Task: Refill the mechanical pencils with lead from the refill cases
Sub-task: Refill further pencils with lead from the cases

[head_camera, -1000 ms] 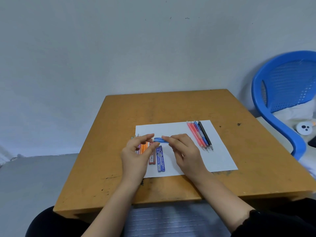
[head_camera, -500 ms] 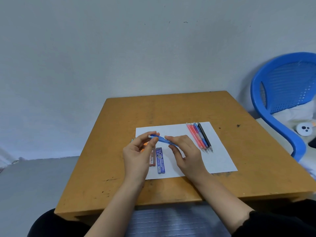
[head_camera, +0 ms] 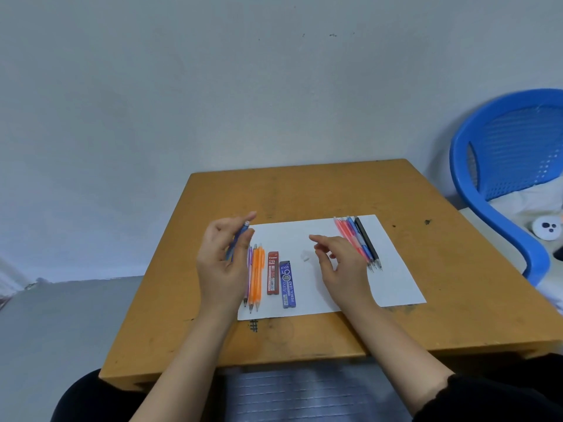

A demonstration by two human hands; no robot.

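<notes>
My left hand (head_camera: 224, 263) holds a blue mechanical pencil (head_camera: 239, 240) above the left edge of the white paper sheet (head_camera: 307, 229), its white end up. My right hand (head_camera: 341, 263) hovers over the paper with relaxed fingers and holds nothing. Under my left hand lie a purple pencil and two orange pencils (head_camera: 256, 277). Beside them lie a red lead refill case (head_camera: 273, 273) and a blue lead refill case (head_camera: 287, 283). A small pale cap (head_camera: 305, 256) lies on the paper. Several pink, blue and black pencils (head_camera: 358, 242) lie at the paper's right.
The paper lies on a worn orange-brown wooden table (head_camera: 304, 190) set against a grey wall. A blue plastic chair (head_camera: 502, 166) stands at the right, with white cloth and a small round white object (head_camera: 547, 228) on it.
My right hand has let go of the blue pencil and moved right. My left hand has carried the pencil to the left and tilted it up. The cases and orange pencils now show.
</notes>
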